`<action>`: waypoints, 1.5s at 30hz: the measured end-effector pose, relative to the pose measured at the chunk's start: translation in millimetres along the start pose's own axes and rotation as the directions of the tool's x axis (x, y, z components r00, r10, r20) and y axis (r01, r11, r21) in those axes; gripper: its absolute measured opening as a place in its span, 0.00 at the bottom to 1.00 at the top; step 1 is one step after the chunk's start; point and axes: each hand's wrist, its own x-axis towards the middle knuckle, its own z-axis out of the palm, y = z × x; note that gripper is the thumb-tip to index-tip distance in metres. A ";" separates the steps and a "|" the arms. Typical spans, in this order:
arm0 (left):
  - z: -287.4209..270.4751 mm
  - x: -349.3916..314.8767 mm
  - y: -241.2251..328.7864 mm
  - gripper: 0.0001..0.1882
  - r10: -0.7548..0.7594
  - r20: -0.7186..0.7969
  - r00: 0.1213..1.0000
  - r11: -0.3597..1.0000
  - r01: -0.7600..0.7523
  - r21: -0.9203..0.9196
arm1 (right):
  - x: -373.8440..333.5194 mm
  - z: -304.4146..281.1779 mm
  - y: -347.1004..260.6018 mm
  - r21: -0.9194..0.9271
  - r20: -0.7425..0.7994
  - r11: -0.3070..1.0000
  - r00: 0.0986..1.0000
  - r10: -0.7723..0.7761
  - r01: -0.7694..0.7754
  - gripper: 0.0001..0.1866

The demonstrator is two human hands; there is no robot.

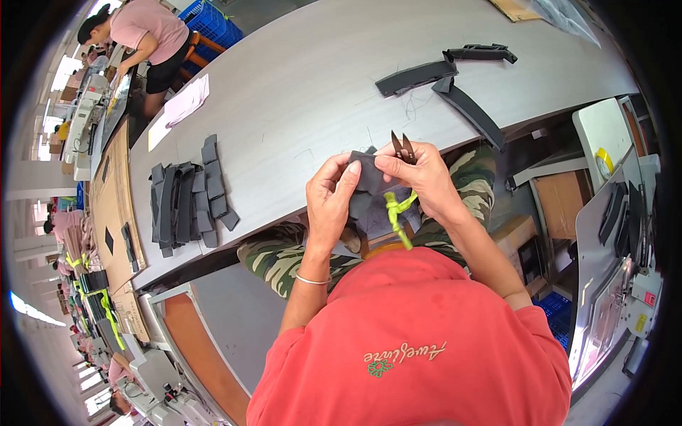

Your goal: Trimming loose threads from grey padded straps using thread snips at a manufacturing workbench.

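Observation:
Over my lap, at the near table edge, both hands hold a dark grey fabric piece (368,179). My left hand (329,200) pinches its left side between thumb and fingers. With thumb and fingertips my right hand (428,181) grips the right side. Dark thread snips (403,148) are tucked in that same right hand, their two points apart and sticking up past the fingers. A bright yellow-green ribbon (395,213), knotted, dangles below the right hand. The lower end of the fabric hangs toward my lap and is partly hidden.
A pile of dark fabric strips (186,202) lies left on the grey table (284,99). Longer dark strips (469,113) and loose threads are at the far right. Pink papers (187,101) lie far left. Another person (153,42) works beyond. Right stands a sewing machine (639,277).

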 end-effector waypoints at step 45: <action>-11.0 2.6 5.0 0.09 -0.186 -0.132 0.973 0.978 0.171 -0.120 | -7.5 -13.9 -7.9 -0.877 0.307 0.072 0.670 -0.675 0.474 0.11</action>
